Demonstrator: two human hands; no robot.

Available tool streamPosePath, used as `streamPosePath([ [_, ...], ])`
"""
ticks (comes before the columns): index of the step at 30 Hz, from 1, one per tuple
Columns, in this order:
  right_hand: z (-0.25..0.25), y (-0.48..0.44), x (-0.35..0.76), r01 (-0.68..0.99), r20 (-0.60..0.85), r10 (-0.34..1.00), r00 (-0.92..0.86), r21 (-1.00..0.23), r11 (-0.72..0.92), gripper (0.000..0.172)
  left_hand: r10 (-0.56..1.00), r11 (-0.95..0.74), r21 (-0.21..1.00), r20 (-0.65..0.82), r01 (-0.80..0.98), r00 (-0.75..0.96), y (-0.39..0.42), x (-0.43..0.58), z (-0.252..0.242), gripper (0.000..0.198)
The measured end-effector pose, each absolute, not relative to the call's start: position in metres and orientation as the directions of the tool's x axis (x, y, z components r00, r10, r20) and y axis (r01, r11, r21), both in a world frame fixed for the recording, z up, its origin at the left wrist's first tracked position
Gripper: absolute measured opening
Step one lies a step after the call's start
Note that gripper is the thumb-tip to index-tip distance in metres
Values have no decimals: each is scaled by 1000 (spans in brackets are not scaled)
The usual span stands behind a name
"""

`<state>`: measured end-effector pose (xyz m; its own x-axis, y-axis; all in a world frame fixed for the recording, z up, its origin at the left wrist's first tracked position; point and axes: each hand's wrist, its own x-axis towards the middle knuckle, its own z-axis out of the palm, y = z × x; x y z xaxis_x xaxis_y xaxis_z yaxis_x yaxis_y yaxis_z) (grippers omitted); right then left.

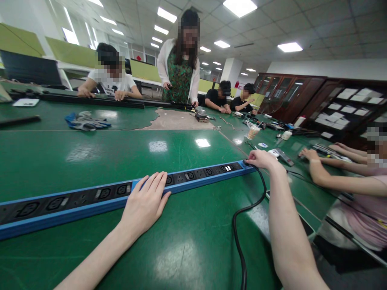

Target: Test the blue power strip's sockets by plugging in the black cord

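Observation:
A long blue power strip (181, 186) with a row of black sockets lies slantwise across the green table. My left hand (148, 197) rests flat over its middle, fingers stretched across the top and thumb along the near side. At the strip's right end my right hand (260, 159) is closed in a pinch on the black power cord (237, 225), just where it meets the strip. From there the cord loops down toward the table's near edge. My right fingertips partly hide the cord's entry point.
Blue-grey gloves (87, 121) lie at the far left. A tape measure (201, 116) sits beyond a bare brown patch of the table (178, 120). A cup (253, 132) and a bottle (286, 135) stand at right. Another person's hand (310, 155) works at the right edge.

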<state>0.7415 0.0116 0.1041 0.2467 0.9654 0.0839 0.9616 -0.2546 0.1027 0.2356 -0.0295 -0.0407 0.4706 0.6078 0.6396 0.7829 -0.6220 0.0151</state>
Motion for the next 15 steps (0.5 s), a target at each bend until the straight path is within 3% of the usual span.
streamPosePath([
  [8,102,22,734,932,21,948,318,179,-316,28,620,-616,20,628,787,470,-30,236,-40,67],
  [15,101,25,729,913,34,924,381,142,-382,28,626,-611,9,619,792,475,-30,236,-39,66],
])
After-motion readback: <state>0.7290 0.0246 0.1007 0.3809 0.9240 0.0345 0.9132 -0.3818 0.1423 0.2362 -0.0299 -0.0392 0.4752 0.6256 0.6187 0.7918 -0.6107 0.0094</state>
